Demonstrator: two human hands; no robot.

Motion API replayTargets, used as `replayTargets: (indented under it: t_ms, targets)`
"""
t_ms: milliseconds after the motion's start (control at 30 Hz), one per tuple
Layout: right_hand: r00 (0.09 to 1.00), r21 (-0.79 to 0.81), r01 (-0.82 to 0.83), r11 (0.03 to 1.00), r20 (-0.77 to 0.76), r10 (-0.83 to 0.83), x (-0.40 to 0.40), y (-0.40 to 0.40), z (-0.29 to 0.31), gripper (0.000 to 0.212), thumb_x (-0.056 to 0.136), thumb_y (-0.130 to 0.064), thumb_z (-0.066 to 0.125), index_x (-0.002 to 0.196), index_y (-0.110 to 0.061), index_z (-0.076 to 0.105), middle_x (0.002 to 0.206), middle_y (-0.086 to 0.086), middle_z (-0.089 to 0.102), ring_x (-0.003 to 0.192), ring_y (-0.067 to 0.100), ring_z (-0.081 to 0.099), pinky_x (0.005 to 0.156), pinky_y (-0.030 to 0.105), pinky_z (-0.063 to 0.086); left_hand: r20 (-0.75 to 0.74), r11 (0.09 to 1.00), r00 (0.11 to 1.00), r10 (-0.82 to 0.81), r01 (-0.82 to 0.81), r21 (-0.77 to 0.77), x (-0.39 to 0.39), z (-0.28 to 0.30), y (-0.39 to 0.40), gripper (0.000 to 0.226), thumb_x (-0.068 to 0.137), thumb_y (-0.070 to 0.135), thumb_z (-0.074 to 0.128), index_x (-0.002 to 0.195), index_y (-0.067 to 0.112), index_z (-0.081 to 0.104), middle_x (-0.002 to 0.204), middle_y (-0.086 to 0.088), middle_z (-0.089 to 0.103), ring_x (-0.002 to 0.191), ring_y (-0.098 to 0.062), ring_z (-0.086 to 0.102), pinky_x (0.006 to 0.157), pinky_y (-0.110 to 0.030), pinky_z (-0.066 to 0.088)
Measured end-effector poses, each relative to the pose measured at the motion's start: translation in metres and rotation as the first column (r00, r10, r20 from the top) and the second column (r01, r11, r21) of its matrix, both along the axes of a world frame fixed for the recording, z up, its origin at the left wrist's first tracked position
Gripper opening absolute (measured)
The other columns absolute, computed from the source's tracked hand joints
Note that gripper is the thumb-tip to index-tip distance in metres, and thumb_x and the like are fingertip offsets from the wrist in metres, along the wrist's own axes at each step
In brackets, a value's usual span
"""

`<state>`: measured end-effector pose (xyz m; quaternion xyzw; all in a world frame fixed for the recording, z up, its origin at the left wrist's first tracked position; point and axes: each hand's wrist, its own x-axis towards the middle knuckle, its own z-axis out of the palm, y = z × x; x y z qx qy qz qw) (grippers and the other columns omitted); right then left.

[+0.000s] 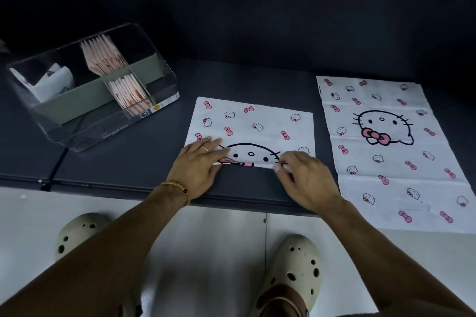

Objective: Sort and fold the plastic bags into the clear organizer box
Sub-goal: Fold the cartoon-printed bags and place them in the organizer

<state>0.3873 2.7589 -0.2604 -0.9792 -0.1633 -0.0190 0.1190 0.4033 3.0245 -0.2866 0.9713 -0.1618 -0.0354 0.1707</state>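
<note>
On the dark worktop [257,80], a clear box [92,85] is sitting at left, folded bags standing in its compartments. I am watching the left hand [198,165] pressing flat on the middle bag [252,123] while the right hand [306,175] is pinching its folded near edge. Another bag [386,152] is lying flat at right.

White bags [253,121] printed with pink bows, black-outlined cats; dark table [128,162].

Dim, vignetted wide-angle view with dark corners, brighter pale floor [211,252] below, and edges that bend.
</note>
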Motion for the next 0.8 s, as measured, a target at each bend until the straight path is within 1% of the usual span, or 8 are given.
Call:
replayTargets:
  t_ms: [67, 133, 233, 333, 400, 500, 633, 800]
  targets:
    - [0.993, -0.049, 0.022, 0.999, -0.115, -0.027, 0.003, -0.007, 0.004, 0.043, 0.084, -0.045, 0.067, 0.115, -0.017, 0.060, 0.116, 0.001, 0.065, 0.109, 0.024, 0.059, 0.093, 0.040, 0.044, -0.100, 0.996, 0.994, 0.041, -0.049, -0.074, 0.008, 0.012, 0.004, 0.035, 0.097, 0.028, 0.046, 0.132, 0.030, 0.053, 0.143, 0.005, 0.046, 0.136, -0.016, 0.034, 0.111, -0.031, 0.027]
    - [0.984, -0.010, 0.080, 0.997, -0.162, -0.081, 0.003, -0.016, 0.006, 0.038, 0.082, -0.027, 0.070, 0.118, -0.018, 0.063, 0.123, 0.001, 0.063, 0.115, 0.025, 0.058, 0.096, 0.038, 0.042, -0.190, 0.990, 0.982, 0.018, -0.044, -0.131, 0.014, 0.029, 0.013, 0.028, 0.097, 0.031, 0.049, 0.120, 0.024, 0.063, 0.123, 0.001, 0.061, 0.117, -0.021, 0.052, 0.096, -0.029, 0.041]
    - [0.934, 0.212, 0.291, 0.933, -0.276, -0.228, 0.006, -0.026, 0.014, 0.026, 0.081, -0.003, 0.062, 0.094, -0.024, 0.072, 0.089, -0.002, 0.073, 0.080, 0.023, 0.065, 0.072, 0.027, 0.049, -0.246, 0.979, 0.969, 0.002, -0.053, -0.198, 0.016, 0.047, 0.034, 0.021, 0.091, 0.029, 0.059, 0.076, 0.016, 0.065, 0.069, 0.005, 0.059, 0.068, -0.017, 0.057, 0.062, -0.026, 0.039]
    - [0.855, 0.405, 0.467, 0.786, -0.434, -0.284, 0.010, -0.033, 0.021, 0.022, 0.080, -0.009, 0.070, 0.070, -0.028, 0.069, 0.063, -0.014, 0.066, 0.059, 0.000, 0.058, 0.054, 0.009, 0.041, -0.386, 0.876, 0.909, 0.161, -0.311, -0.368, 0.011, 0.051, 0.055, 0.024, 0.084, 0.020, 0.069, 0.062, 0.016, 0.063, 0.053, 0.009, 0.057, 0.052, -0.002, 0.048, 0.051, -0.016, 0.037]
    - [0.788, 0.464, 0.582, 0.667, -0.522, -0.325, 0.011, -0.033, 0.022, 0.018, 0.081, -0.011, 0.072, 0.071, -0.026, 0.069, 0.067, -0.017, 0.069, 0.063, -0.006, 0.062, 0.059, 0.008, 0.045, -0.461, 0.774, 0.857, 0.230, -0.448, -0.448, 0.007, 0.047, 0.060, 0.014, 0.084, 0.018, 0.070, 0.071, 0.013, 0.069, 0.063, 0.007, 0.065, 0.058, -0.006, 0.054, 0.056, -0.018, 0.045]
    - [0.742, 0.393, 0.647, 0.653, -0.523, -0.421, 0.016, -0.027, 0.012, 0.024, 0.085, -0.017, 0.067, 0.065, -0.010, 0.055, 0.062, -0.001, 0.058, 0.061, 0.018, 0.053, 0.059, 0.030, 0.042, -0.455, 0.696, 0.833, 0.315, -0.529, -0.485, 0.005, 0.035, 0.054, 0.014, 0.088, 0.022, 0.066, 0.083, 0.010, 0.071, 0.081, -0.003, 0.072, 0.074, -0.017, 0.064, 0.071, -0.029, 0.052]
    - [0.707, 0.268, 0.695, 0.667, -0.420, -0.569, 0.023, -0.015, 0.002, 0.035, 0.090, -0.025, 0.055, 0.063, -0.009, 0.040, 0.059, 0.006, 0.047, 0.062, 0.027, 0.047, 0.056, 0.033, 0.034, -0.338, 0.764, 0.804, 0.488, -0.581, -0.279, 0.014, 0.023, 0.039, 0.028, 0.090, 0.038, 0.058, 0.104, 0.015, 0.065, 0.102, -0.009, 0.069, 0.097, -0.029, 0.060, 0.084, -0.035, 0.048]
    - [0.709, 0.176, 0.688, 0.704, -0.369, -0.601, 0.029, -0.016, -0.002, 0.033, 0.090, -0.026, 0.059, 0.063, -0.007, 0.052, 0.064, 0.012, 0.061, 0.071, 0.033, 0.057, 0.063, 0.033, 0.043, -0.258, 0.819, 0.790, 0.557, -0.574, 0.009, 0.021, 0.014, 0.028, 0.050, 0.093, 0.046, 0.050, 0.131, 0.014, 0.051, 0.123, -0.019, 0.059, 0.113, -0.041, 0.053, 0.092, -0.046, 0.044]
